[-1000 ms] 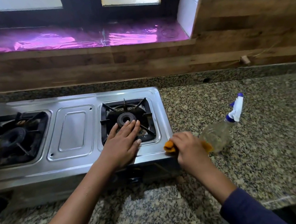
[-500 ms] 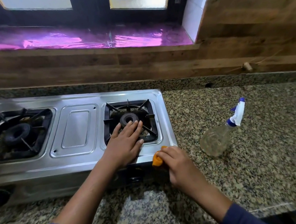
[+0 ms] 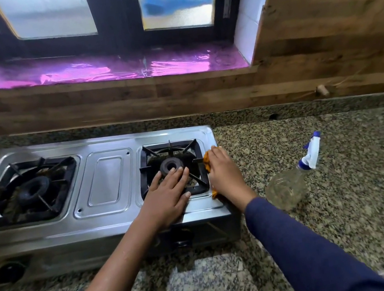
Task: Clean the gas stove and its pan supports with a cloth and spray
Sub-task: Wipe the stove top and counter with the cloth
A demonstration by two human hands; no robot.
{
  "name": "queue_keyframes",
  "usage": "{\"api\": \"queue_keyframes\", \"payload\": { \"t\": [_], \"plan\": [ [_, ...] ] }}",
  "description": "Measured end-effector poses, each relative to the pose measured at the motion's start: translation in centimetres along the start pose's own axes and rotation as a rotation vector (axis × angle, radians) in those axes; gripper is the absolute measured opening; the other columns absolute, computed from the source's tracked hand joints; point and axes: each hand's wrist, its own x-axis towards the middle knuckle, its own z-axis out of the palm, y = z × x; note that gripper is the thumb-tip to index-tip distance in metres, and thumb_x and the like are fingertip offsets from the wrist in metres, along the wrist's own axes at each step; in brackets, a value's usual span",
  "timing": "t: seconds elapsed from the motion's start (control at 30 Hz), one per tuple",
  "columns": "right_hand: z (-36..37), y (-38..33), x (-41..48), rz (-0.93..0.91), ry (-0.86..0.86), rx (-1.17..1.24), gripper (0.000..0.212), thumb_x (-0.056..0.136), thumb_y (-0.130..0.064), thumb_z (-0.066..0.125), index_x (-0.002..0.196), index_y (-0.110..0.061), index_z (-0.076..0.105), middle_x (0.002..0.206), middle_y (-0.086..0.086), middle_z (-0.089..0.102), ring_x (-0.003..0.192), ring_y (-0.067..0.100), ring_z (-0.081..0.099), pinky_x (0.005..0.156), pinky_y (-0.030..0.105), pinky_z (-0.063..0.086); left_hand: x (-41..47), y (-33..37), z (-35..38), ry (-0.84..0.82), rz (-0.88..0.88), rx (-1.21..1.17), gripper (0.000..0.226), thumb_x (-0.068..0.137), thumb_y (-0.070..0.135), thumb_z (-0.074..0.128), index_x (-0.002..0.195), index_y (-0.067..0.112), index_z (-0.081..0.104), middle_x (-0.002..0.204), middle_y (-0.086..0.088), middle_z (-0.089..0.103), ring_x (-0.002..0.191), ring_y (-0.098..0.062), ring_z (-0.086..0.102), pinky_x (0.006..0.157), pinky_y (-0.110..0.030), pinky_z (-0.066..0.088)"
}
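My right hand lies over the orange cloth on the narrow steel strip at the right end of the stove. The fingers are nearly straight and press the cloth flat rather than bunching it. My thumb is hidden underneath, so I cannot say if it nips the fabric. That strip runs near to far, and my hand points along it, fingertips at the far end, so I judge the stroke should run lengthwise along the strip. The right pan support sits just left of those fingers, its right bar touching or almost touching the cloth. My left hand rests flat across its near side, fingers spread and straight with the tips at the burner, holding nothing. I take it to be steadying the support. The left pan support is well off to the left, far from both hands. The spray bottle lies on its side on the desk to the right, nozzle pointing far, so my right hand is the nearer one for it.
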Motion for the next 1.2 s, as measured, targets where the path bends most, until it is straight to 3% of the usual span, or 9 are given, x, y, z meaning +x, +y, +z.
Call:
{"api": "queue_keyframes", "payload": {
  "t": [0.2,0.47,0.6,0.7,0.77,0.83,0.9,0.97,1.2],
  "plan": [
    [-0.4,0.7,3.7,-0.024,-0.079,0.099,0.047,0.101,-0.012,0.039,0.147,-0.008,0.036,0.158,0.007,0.029,0.147,0.022,0.017,0.118,0.027,0.007,0.0,-0.1,-0.1,-0.024,-0.002,0.034,0.079,0.080,0.060,-0.010,0.153,0.030,-0.009,0.163,0.008,-0.001,0.149,-0.008,-0.009,0.118,-0.035,-0.013],
    [-1.6,1.9,-7.9,-0.108,-0.045,0.239,0.053,0.093,0.003,0.047,0.142,-0.018,0.048,0.148,-0.005,0.042,0.142,0.011,0.026,0.114,0.015,0.001,0.0,0.1,-0.1,-0.035,-0.010,0.020,0.080,0.079,0.062,-0.009,0.152,0.030,-0.010,0.163,0.008,-0.002,0.148,-0.008,-0.010,0.119,-0.037,-0.013],
    [-2.5,2.2,-11.7,-0.078,-0.004,0.440,0.045,0.092,0.004,0.054,0.127,-0.023,0.061,0.130,-0.013,0.055,0.126,-0.003,0.044,0.111,0.010,0.024,-0.2,1.4,-1.2,-0.054,-0.067,-0.072,0.076,0.090,0.062,0.014,0.155,0.026,0.003,0.163,0.007,0.000,0.149,-0.008,-0.009,0.119,-0.041,-0.011],
    [-4.1,1.4,-11.5,0.088,0.122,0.737,0.036,0.093,-0.002,0.058,0.114,-0.030,0.064,0.115,-0.017,0.064,0.110,-0.004,0.058,0.096,0.008,0.040,-0.9,3.9,-1.5,0.132,-0.021,-0.242,0.066,0.092,0.057,0.036,0.149,0.024,0.037,0.160,0.004,0.022,0.149,-0.011,0.010,0.120,-0.040,0.004],
    [-4.8,0.9,-11.1,0.227,0.180,0.962,0.031,0.091,-0.003,0.063,0.107,-0.029,0.068,0.108,-0.008,0.070,0.104,0.004,0.065,0.091,0.017,0.049,-1.7,6.0,-1.9,0.219,-0.003,-0.427,0.058,0.088,0.061,0.042,0.130,0.026,0.060,0.143,0.007,0.051,0.135,-0.009,0.041,0.113,-0.035,0.032],
    [-5.4,0.3,-10.7,0.359,0.192,1.232,0.023,0.087,-0.002,0.068,0.104,-0.018,0.070,0.104,0.008,0.074,0.100,0.019,0.069,0.087,0.032,0.055,-2.5,8.0,-2.9,0.194,-0.034,-0.694,0.042,0.086,0.059,0.053,0.108,0.027,0.070,0.111,0.012,0.069,0.105,-0.003,0.062,0.089,-0.028,0.051],
    [-5.9,-0.4,-10.7,0.428,0.195,1.417,0.023,0.084,-0.001,0.070,0.105,-0.008,0.064,0.105,0.019,0.071,0.100,0.030,0.069,0.086,0.043,0.056,-2.7,9.2,-3.6,0.137,-0.074,-0.965,0.029,0.088,0.049,0.063,0.096,0.022,0.070,0.088,0.008,0.073,0.084,-0.005,0.068,0.072,-0.026,0.054],
    [-6.5,-1.0,-10.8,0.418,0.191,1.453,0.021,0.085,-0.002,0.069,0.104,-0.005,0.061,0.104,0.022,0.070,0.096,0.030,0.069,0.083,0.042,0.057,-2.7,9.6,-4.1,0.168,-0.096,-1.079,0.021,0.088,0.040,0.068,0.093,0.019,0.068,0.083,0.003,0.073,0.079,-0.009,0.069,0.068,-0.030,0.056],
    [-7.6,-1.2,-11.2,0.269,0.192,1.330,0.011,0.087,-0.023,0.063,0.097,-0.018,0.064,0.085,0.000,0.069,0.082,0.012,0.064,0.072,0.026,0.053,-2.9,9.5,-6.2,0.225,-0.007,-1.099,0.016,0.092,0.026,0.063,0.082,0.017,0.057,0.070,-0.002,0.057,0.066,-0.017,0.055,0.061,-0.035,0.044]
  ]
}}
